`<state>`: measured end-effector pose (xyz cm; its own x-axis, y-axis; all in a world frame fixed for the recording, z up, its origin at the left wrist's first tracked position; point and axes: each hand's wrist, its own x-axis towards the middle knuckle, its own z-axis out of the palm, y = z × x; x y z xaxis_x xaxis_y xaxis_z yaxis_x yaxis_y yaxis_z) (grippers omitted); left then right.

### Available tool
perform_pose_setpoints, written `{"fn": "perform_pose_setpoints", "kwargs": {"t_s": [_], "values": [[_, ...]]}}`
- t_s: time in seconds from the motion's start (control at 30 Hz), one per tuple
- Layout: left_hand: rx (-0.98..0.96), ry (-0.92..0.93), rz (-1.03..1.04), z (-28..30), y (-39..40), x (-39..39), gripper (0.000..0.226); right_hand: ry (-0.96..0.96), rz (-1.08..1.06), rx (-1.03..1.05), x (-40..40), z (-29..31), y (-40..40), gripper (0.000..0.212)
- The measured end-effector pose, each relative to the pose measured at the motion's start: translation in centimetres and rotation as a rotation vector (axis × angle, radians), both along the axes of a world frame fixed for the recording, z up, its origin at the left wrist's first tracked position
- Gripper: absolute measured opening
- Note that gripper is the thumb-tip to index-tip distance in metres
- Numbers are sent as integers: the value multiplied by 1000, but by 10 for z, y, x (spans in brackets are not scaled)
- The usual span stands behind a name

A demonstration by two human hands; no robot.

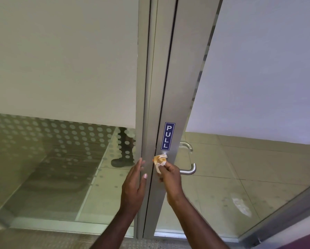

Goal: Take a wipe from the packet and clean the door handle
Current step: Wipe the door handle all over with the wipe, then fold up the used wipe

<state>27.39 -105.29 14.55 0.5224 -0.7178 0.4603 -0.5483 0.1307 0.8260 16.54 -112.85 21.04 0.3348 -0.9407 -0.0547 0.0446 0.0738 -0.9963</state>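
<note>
A crumpled white wipe [160, 160] is pinched in my right hand [170, 177], pressed against the metal door stile just under a blue PULL sign [167, 136]. The steel lever door handle [189, 170] sticks out to the right of my right hand, its near end hidden behind my fingers. My left hand [134, 184] rests flat, fingers spread, on the fixed frame post [144, 123] left of the door gap. No wipe packet is in view.
The glass door [249, 87] stands slightly ajar, with frosted film above and clear glass below. A second handle [186, 145] shows on its far side. Behind the left glass panel [60, 69] stands a person's booted leg [123, 153]. Tiled floor lies beyond.
</note>
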Motion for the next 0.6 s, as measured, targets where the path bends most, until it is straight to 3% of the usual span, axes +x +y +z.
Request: {"fn": "perform_pose_setpoints", "kwargs": {"t_s": [0.17,0.3,0.4,0.6], "values": [[-45,99,-147,28,-13,-8,58,80,195,-143,-29,24,-5,19],[-136,-45,-158,41,-27,-13,37,96,235,-223,-42,40,-16,11],[-154,-42,-132,46,-36,-16,26,126,183,-218,-47,42,-27,10],[-110,353,-148,75,-34,-35,31,3,78,-234,-52,35,-24,13]]}}
